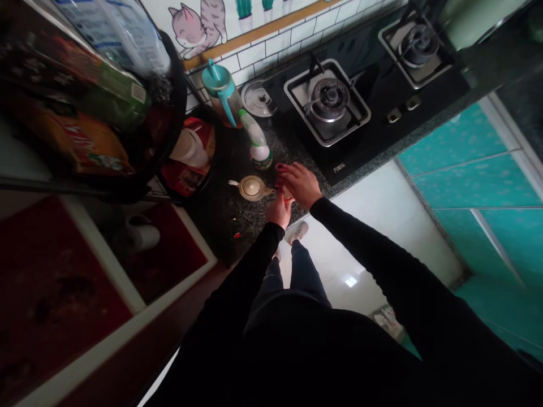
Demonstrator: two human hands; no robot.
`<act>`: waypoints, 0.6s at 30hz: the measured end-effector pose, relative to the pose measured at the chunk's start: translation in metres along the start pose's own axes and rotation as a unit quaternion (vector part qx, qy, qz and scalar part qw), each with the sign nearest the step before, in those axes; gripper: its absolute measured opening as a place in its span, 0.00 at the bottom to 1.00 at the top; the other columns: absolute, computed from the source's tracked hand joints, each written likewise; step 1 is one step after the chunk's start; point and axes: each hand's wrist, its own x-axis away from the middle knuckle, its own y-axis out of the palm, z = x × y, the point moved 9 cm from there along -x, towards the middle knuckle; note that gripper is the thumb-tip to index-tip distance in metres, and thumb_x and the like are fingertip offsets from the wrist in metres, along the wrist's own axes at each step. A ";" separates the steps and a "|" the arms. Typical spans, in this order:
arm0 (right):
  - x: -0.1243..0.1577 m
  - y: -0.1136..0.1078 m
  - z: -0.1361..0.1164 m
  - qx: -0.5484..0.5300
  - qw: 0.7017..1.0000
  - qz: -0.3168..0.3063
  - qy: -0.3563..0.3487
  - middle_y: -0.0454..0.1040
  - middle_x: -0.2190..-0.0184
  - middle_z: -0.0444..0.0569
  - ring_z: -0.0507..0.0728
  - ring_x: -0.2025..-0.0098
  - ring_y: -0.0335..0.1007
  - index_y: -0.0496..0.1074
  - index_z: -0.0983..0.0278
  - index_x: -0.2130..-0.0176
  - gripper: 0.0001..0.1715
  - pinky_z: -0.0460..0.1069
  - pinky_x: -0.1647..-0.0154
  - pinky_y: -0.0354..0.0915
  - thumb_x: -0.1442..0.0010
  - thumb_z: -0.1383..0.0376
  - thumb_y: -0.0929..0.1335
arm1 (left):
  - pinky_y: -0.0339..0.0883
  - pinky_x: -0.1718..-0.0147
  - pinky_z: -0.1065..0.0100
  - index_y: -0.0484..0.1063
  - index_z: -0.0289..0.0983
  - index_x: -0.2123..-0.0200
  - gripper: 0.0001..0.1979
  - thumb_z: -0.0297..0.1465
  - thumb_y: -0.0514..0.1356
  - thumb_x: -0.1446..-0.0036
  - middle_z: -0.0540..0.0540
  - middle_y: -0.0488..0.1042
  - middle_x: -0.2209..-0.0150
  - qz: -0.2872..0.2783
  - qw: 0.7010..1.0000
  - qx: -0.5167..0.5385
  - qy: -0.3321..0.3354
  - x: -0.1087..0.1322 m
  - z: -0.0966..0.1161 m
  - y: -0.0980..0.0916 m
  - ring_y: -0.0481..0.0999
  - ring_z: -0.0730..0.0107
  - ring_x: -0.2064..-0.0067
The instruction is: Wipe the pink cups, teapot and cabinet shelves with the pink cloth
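My left hand (279,211) is closed close to the counter's front edge, its fingertips meeting my right hand. What it grips is mostly hidden; a bit of red shows by the thumb. My right hand (302,183) curls over a small dark red item (280,174), too dim and covered to name. Just left of both hands stands a small tan teapot (251,187) with its lid on, the spout or handle reaching toward my fingers. Behind them, a white and green bottle (258,148) stands upright on the dark counter.
A gas stove (328,99) lies at the right, with a metal lid (258,99) beside it. A turquoise-lidded jug (223,93) stands by the tiled wall. At left are a black rack (180,96) with food packets and a red tray (186,178). Small scraps (236,235) lie on the counter.
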 end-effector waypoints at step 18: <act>0.034 -0.014 0.024 -0.041 0.992 0.085 0.081 0.57 0.27 0.49 0.65 0.34 0.59 0.68 0.54 0.32 0.28 0.60 0.33 0.63 0.27 0.63 0.59 | 0.72 0.50 0.56 0.50 0.31 0.25 0.35 0.34 0.56 0.30 0.29 0.80 0.47 0.031 0.998 0.054 -0.021 -0.029 0.017 -0.003 0.82 0.48 0.47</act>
